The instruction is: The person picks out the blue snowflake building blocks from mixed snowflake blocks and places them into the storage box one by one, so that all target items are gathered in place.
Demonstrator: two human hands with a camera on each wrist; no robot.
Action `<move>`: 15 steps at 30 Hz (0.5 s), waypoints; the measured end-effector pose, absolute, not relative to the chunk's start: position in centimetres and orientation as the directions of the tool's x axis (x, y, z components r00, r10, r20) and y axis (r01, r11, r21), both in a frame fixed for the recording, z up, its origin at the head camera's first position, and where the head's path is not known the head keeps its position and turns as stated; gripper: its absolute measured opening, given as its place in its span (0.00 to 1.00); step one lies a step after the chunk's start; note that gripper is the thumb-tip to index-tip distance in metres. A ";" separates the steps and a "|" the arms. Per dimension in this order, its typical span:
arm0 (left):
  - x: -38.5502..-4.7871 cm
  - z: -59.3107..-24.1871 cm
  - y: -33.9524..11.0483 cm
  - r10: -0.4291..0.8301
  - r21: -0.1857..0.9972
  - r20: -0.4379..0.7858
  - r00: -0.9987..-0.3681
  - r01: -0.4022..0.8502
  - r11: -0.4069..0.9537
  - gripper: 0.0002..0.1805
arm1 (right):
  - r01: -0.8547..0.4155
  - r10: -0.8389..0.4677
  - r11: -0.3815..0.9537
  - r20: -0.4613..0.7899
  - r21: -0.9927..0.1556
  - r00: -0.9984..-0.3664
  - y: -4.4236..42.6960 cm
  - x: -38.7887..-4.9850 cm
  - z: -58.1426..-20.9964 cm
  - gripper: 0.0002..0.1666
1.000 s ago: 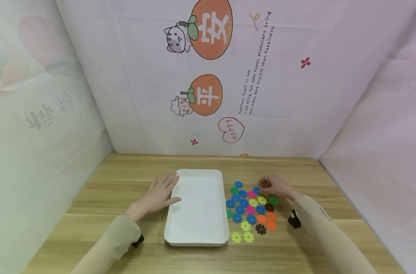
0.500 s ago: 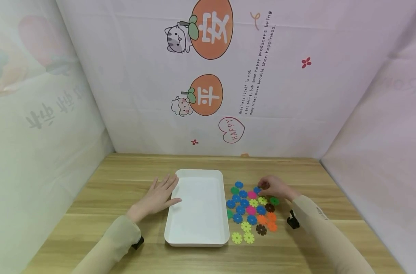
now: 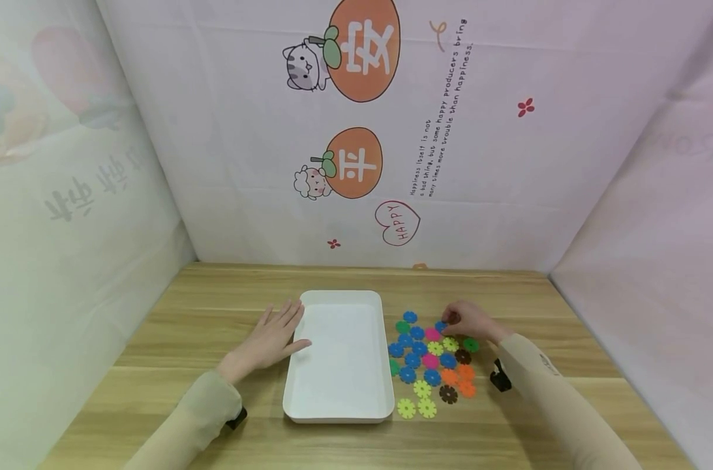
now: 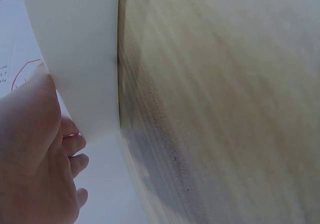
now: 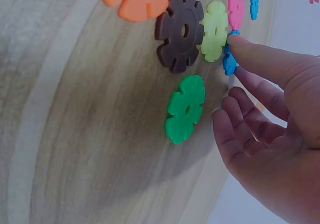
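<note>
"blue disc (image 3: 439,326): where, from the head view?"
"on the wood-grain table (image 3: 356,447), at the far side of the other discs (image 3: 430,361), pinched by the right hand (image 3: 473,321). the left hand (image 3: 266,339) lies at the left rim of the white tray (image 3: 338,356), fingers straight, thumb apart."
"what of the room?"
"white cloth (image 3: 244,130) walls on three sides, printed with orange fruit (image 3: 341,183), writing (image 3: 443,108) and a red heart (image 3: 398,223)."
"left wrist?"
"hand against the tray; a shadow (image 4: 170,149) on the wood beside it."
"right wrist?"
"thumb and forefinger clamped on the disc; a green disc (image 5: 185,109) lies nearer on the wood."
</note>
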State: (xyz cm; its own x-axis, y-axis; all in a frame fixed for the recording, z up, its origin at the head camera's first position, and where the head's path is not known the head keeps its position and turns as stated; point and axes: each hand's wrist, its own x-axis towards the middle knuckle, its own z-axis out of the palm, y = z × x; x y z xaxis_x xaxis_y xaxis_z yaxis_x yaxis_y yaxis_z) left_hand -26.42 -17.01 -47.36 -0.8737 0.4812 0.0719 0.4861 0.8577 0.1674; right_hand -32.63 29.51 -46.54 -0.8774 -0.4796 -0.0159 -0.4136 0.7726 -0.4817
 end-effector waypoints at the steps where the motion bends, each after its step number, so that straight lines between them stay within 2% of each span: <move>1: -26.4 -47.4 -17.0 0.481 0.162 0.073 -0.874 0.486 0.859 0.45 | -0.406 -0.475 0.775 -0.023 -0.483 -0.880 29.4 -32.6 -46.5 0.15; 4: -26.4 -47.3 -17.0 0.485 0.146 0.086 -0.870 0.493 0.858 0.42 | -0.368 -0.454 0.790 -0.064 -0.490 -0.889 29.2 -32.5 -46.2 0.13; 9: -26.3 -47.2 -17.0 0.495 0.127 0.103 -0.863 0.505 0.854 0.36 | -0.382 -0.466 0.788 -0.063 -0.482 -0.882 29.3 -32.8 -46.4 0.13; 15: -26.2 -47.3 -17.1 0.498 0.110 0.108 -0.860 0.508 0.854 0.36 | -0.365 -0.458 0.797 -0.088 -0.481 -0.884 29.2 -32.9 -46.3 0.15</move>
State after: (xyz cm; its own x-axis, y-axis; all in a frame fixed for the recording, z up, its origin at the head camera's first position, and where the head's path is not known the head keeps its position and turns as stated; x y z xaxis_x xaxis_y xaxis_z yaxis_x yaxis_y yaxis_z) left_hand -26.22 -17.13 -47.27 -0.8604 0.4981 0.1075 0.5082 0.8542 0.1099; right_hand -32.92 29.24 -46.30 -0.8845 -0.4582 -0.0881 -0.3649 0.7969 -0.4814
